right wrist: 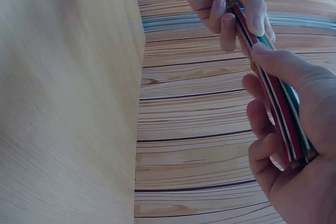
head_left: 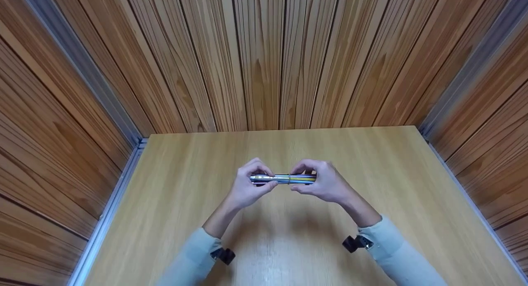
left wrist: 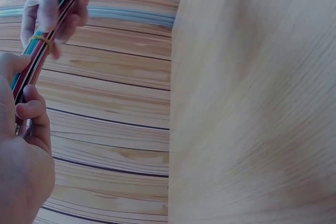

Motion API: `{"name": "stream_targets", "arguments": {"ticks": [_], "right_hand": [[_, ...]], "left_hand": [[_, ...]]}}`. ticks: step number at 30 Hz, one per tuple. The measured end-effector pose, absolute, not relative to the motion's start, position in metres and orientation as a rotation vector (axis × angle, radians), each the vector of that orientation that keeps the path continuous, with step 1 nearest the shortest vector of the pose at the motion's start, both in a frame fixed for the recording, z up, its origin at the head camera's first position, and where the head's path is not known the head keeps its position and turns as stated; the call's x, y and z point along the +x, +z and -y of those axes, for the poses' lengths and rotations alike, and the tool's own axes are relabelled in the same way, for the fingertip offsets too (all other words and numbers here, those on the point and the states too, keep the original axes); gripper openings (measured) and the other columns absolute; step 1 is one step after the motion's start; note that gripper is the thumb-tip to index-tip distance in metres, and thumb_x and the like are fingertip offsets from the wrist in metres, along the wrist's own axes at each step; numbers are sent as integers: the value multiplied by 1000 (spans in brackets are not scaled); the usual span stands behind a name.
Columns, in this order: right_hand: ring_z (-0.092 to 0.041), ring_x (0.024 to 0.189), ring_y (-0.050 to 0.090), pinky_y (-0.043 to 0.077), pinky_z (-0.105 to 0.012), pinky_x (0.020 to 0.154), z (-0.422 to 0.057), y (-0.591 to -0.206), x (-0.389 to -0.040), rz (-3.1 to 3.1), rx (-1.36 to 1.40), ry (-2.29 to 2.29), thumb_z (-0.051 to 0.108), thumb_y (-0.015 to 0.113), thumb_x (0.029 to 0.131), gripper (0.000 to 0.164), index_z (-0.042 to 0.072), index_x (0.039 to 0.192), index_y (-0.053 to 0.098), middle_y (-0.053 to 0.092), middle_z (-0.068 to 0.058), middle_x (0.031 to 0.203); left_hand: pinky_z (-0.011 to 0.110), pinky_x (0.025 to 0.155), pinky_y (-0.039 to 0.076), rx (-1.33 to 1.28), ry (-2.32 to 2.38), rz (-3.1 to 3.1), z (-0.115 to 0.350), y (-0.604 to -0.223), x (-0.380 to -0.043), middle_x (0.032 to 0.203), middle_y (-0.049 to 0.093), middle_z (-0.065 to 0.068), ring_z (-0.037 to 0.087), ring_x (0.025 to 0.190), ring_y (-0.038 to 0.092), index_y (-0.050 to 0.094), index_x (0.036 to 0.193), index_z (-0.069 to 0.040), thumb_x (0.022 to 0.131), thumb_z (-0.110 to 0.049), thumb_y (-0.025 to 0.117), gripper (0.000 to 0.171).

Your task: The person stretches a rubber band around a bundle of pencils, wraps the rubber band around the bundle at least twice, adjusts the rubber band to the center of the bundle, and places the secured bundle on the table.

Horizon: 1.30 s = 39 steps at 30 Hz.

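Observation:
Both hands hold a bundle of coloured pencils (head_left: 284, 179) level above the table, one hand at each end. The left hand (head_left: 244, 187) pinches the left end between thumb and fingers. At the other end, the right hand (head_left: 326, 183) grips with the thumb on the near side and fingers curled over the far side. A yellowish rubber band (left wrist: 41, 38) wraps the bundle near its middle, between the hands. Red, green and dark pencils (right wrist: 281, 108) lie side by side in the right wrist view, their lower ends against the right palm. Fingers hide parts of both ends.
The wooden table (head_left: 185, 162) spreads below the hands. Wood-plank walls (head_left: 264, 71) rise behind it and on both sides, with grey metal strips (head_left: 103, 220) along the edges. Small black devices (head_left: 223, 256) sit at both sleeve cuffs.

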State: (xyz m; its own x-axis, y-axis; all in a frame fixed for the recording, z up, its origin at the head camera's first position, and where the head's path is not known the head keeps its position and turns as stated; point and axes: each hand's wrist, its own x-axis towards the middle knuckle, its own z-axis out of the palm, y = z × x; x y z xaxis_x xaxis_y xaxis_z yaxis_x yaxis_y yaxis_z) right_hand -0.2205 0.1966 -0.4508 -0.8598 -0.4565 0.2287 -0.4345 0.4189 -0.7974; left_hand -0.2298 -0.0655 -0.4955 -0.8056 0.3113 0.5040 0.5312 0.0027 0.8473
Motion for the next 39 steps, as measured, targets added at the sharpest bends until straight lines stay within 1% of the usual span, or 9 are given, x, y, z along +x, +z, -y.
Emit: {"name": "stream_targets", "arguments": {"ticks": [6, 11, 17, 20, 25, 29, 34, 37, 39], "right_hand": [[-13, 84, 74, 61, -21, 77, -191, -450, -216, -2773, -945, -1405, 7, 92, 92, 19, 7, 109, 84, 85, -8, 99], [-20, 83, 80, 64, -23, 78, -186, -450, -218, -2865, -1134, -1396, 7, 94, 90, 21, 7, 110, 88, 87, -9, 99], [-17, 77, 77, 59, -20, 70, -185, -452, -219, -2876, -1169, -1368, 11, 97, 88, 24, 8, 111, 90, 88, -9, 97], [-15, 80, 76, 58, -19, 71, -187, -454, -220, -2824, -1166, -1366, 11, 96, 90, 28, 7, 116, 88, 88, -9, 101], [-11, 91, 74, 61, -19, 81, -196, -457, -224, -2667, -1165, -1396, 12, 92, 94, 31, 7, 124, 85, 86, -10, 111], [-5, 91, 73, 61, -18, 81, -207, -461, -228, -2541, -1184, -1458, 9, 91, 94, 30, 4, 123, 85, 86, -15, 110], [0, 93, 77, 63, -17, 79, -218, -465, -231, -2454, -1200, -1511, 3, 90, 93, 30, -2, 122, 84, 86, -22, 112], [-4, 88, 79, 63, -17, 75, -221, -466, -233, -2449, -1204, -1480, 4, 87, 97, 28, -4, 123, 84, 86, -24, 112], [-10, 81, 80, 61, -16, 70, -222, -466, -234, -2460, -1198, -1463, 3, 84, 99, 26, -4, 124, 83, 86, -23, 110]], "left_hand": [[19, 76, 52, -911, -1909, 2091, 64, -494, -228, 96, 62, 23, 5, 87, 61, 73, 102, 4, 91, 4, 87, 18], [20, 76, 52, -918, -1899, 2082, 64, -490, -226, 98, 63, 24, 6, 87, 61, 72, 101, 4, 91, 5, 86, 17], [21, 77, 53, -916, -1873, 2117, 65, -493, -225, 100, 65, 22, 10, 87, 63, 73, 103, 3, 93, 1, 87, 17], [20, 78, 54, -895, -1860, 2135, 68, -493, -225, 100, 66, 22, 9, 88, 63, 74, 103, 2, 92, 1, 88, 18], [19, 80, 57, -908, -1827, 2169, 75, -493, -226, 102, 69, 21, 5, 92, 64, 77, 103, 0, 92, 0, 89, 17], [21, 81, 60, -995, -1753, 2223, 81, -492, -227, 104, 71, 19, 5, 94, 66, 79, 107, -1, 93, -3, 90, 17], [22, 83, 62, -1085, -1684, 2308, 87, -488, -229, 109, 74, 17, 7, 97, 69, 82, 112, -3, 95, -5, 89, 19], [21, 84, 61, -1086, -1662, 2345, 89, -486, -229, 110, 77, 16, 9, 97, 71, 84, 115, -4, 96, -6, 89, 20], [21, 84, 60, -1080, -1656, 2341, 89, -486, -230, 109, 78, 15, 10, 97, 71, 85, 115, -4, 96, -6, 89, 20]]}}
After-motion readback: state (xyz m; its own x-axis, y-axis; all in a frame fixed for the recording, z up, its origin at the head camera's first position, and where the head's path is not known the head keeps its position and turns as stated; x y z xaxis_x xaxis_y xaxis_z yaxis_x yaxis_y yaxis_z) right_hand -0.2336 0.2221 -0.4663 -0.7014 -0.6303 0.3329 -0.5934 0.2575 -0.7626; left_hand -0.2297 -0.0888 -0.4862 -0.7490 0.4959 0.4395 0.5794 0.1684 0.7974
